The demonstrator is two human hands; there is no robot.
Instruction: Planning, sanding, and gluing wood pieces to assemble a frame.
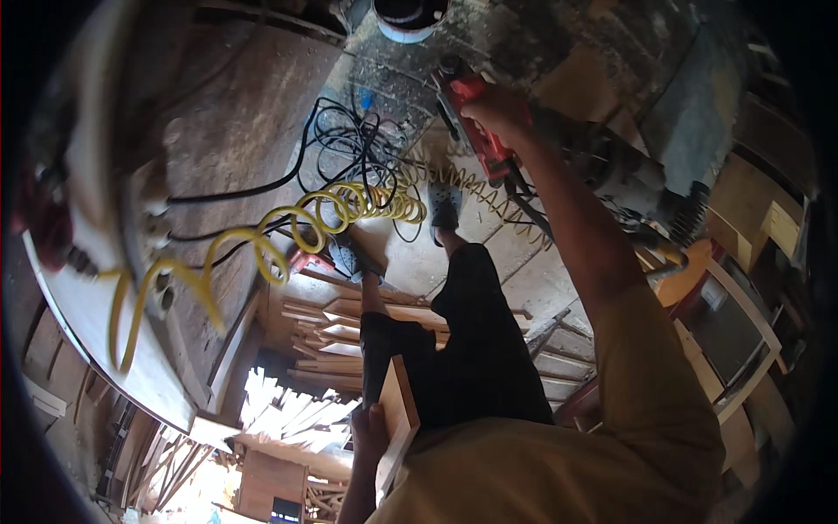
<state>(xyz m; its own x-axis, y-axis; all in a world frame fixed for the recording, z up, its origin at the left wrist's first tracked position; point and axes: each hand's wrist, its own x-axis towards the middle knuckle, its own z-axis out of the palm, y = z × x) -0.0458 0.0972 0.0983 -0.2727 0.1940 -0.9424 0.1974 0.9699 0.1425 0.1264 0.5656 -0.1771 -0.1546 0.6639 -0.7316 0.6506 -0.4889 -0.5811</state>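
My right arm is stretched forward, and my right hand (496, 113) is closed around a red and black nail gun (470, 129). A dark hose runs back from the tool beside my forearm. Low at my left side, my left hand (371, 432) grips a flat wooden board (400, 403), tilted on edge against my body. Its far end rises past my thigh. Below the nail gun, a yellow coiled air hose (349, 203) stretches across the floor toward the left.
Tangled black cables (349, 144) lie on the floor ahead of my feet. A bucket (410, 31) stands at the far edge. Stacked wood strips (327, 349) lie left of my legs. Frames and panels (733, 323) lean on the right. A wooden surface (236, 122) extends at left.
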